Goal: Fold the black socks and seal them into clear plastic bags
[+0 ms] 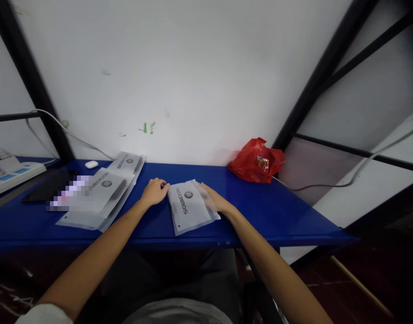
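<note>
A translucent zip bag (pixel 193 209) printed "ROCKBROS" lies on the blue desk in front of me. Beside its upper left corner is my left hand (pixel 154 191), its fingers curled in and its thumb reaching to the bag's edge. A small dark spot shows between thumb and fingers, too small to name. My right hand (pixel 211 198) is at the bag's right, open end, with stretched fingers partly showing through the plastic. Whether those fingers are inside the bag or behind it is hard to tell.
More printed bags (pixel 105 189) lie overlapping at the left, beside a dark tablet (pixel 46 186) and a white earbud case (pixel 91 164). A white power strip (pixel 20 173) is at the far left. A red plastic bag (pixel 255 162) stands against the wall at the right.
</note>
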The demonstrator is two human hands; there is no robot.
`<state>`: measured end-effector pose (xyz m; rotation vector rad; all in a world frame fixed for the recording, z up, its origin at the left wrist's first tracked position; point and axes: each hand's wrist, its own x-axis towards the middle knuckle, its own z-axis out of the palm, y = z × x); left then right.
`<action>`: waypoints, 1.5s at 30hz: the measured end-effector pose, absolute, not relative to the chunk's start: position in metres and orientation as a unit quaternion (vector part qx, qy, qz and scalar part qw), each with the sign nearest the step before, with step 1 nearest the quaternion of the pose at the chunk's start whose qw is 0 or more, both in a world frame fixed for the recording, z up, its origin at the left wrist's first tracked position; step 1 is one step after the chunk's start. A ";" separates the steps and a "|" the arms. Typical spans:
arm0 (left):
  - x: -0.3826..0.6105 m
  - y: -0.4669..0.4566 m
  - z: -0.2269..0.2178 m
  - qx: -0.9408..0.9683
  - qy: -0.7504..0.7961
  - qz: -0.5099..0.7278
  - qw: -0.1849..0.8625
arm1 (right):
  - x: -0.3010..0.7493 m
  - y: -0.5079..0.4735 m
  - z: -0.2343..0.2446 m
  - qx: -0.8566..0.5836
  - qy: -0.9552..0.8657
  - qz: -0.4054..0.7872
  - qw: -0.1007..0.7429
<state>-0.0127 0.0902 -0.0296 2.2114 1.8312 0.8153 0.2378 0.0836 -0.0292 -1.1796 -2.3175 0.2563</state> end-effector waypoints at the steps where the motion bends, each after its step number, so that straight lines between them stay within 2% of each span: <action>1: -0.014 0.091 -0.028 0.752 0.602 0.253 0.089 | 0.241 0.085 -0.031 -0.437 -0.858 0.105 0.249; 4: -0.018 0.091 -0.023 0.772 0.583 0.229 0.110 | 0.248 0.086 -0.038 -0.457 -0.852 0.110 0.231; 11: -0.020 0.082 -0.013 0.767 0.585 0.209 0.159 | 0.235 0.075 -0.030 -0.428 -0.862 0.109 0.248; 20: -0.019 0.074 -0.016 0.744 0.616 0.219 0.137 | 0.244 0.068 -0.021 -0.519 -0.793 0.128 0.291; 27: -0.034 0.075 0.002 0.738 0.633 0.220 0.081 | 0.266 0.069 -0.029 -0.604 -0.730 0.082 0.310; 33: -0.083 0.100 0.054 0.728 0.651 0.216 0.026 | 0.272 0.070 -0.034 -0.610 -0.720 0.064 0.325; 36: -0.094 0.107 0.068 0.673 0.700 0.220 -0.096 | 0.269 0.068 -0.033 -0.616 -0.714 0.065 0.325; 38: -0.086 0.100 0.061 0.664 0.702 0.213 -0.144 | 0.267 0.067 -0.032 -0.617 -0.712 0.066 0.328; 45: -0.035 0.053 -0.005 0.776 0.621 0.060 -0.094 | 0.267 0.066 -0.034 -0.621 -0.705 0.061 0.338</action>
